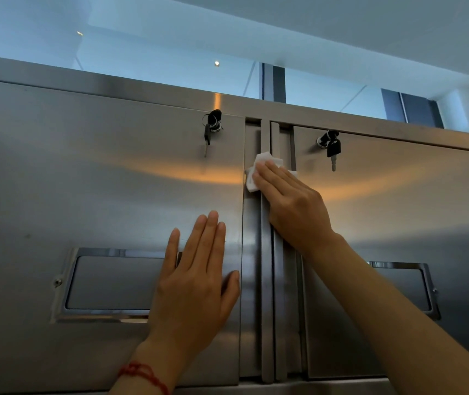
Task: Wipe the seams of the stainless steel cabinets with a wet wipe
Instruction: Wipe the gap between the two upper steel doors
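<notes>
L to R: recessed handle (pixel 108 283) in left cabinet door (pixel 56 172); left hand (pixel 196 283) flat on that door, fingers spread, grasping nothing, prob. bracing. Key (pixel 207 135) hangs from the lock above. Centre seam (pixel 266 280) runs vertical btwn doors. Right hand (pixel 290 201) presses white wet wipe (pixel 258 169) flat against the seam's upper part, palm over it, not pinched. Right door (pixel 398 201) has its own key (pixel 333 151).

Risks: flat palm only skims the channel, so grime stays in the groove; wipe could slip loose w/o a pinch; an upward stroke may knock the keys.
</notes>
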`<move>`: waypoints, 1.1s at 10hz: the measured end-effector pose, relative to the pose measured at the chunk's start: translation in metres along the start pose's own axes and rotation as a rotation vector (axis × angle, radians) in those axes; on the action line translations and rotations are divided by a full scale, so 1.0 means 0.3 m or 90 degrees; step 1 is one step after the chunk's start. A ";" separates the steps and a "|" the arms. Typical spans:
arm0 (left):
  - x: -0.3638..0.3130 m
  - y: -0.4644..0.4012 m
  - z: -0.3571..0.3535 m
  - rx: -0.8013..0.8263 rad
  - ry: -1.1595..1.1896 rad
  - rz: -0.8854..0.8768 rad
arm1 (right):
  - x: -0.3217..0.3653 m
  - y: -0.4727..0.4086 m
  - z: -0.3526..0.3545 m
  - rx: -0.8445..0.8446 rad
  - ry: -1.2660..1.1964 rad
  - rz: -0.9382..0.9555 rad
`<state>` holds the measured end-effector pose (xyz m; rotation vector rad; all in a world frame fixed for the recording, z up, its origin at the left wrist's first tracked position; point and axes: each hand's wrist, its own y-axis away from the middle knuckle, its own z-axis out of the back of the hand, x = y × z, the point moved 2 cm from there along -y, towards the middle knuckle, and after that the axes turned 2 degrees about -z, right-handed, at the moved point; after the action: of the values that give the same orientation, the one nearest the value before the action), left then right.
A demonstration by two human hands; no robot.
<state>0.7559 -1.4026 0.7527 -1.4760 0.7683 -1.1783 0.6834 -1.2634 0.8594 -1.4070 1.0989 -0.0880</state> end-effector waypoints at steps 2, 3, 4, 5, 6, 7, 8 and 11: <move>0.001 0.000 0.002 0.001 -0.004 -0.001 | -0.004 0.021 0.004 0.039 0.002 0.026; 0.001 -0.001 -0.001 0.001 0.004 0.001 | -0.021 -0.008 0.003 0.044 -0.007 0.021; 0.001 0.000 -0.003 0.000 0.008 0.002 | -0.025 -0.019 0.003 0.040 -0.011 0.013; 0.002 0.000 -0.003 -0.001 0.009 0.001 | -0.017 -0.002 0.001 0.040 -0.013 0.016; 0.002 0.000 -0.003 -0.003 0.010 0.002 | -0.020 0.001 0.001 0.046 -0.009 0.026; 0.002 0.002 -0.005 -0.007 0.014 0.002 | -0.034 -0.027 0.000 0.044 -0.001 0.020; 0.003 0.000 -0.006 -0.010 0.015 0.000 | -0.035 -0.042 0.001 0.044 0.008 0.010; 0.004 0.003 -0.007 -0.007 0.007 -0.002 | -0.028 -0.018 0.009 0.055 0.037 0.045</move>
<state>0.7545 -1.4045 0.7522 -1.4807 0.7816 -1.1874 0.6835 -1.2575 0.8678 -1.2938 1.1785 -0.1259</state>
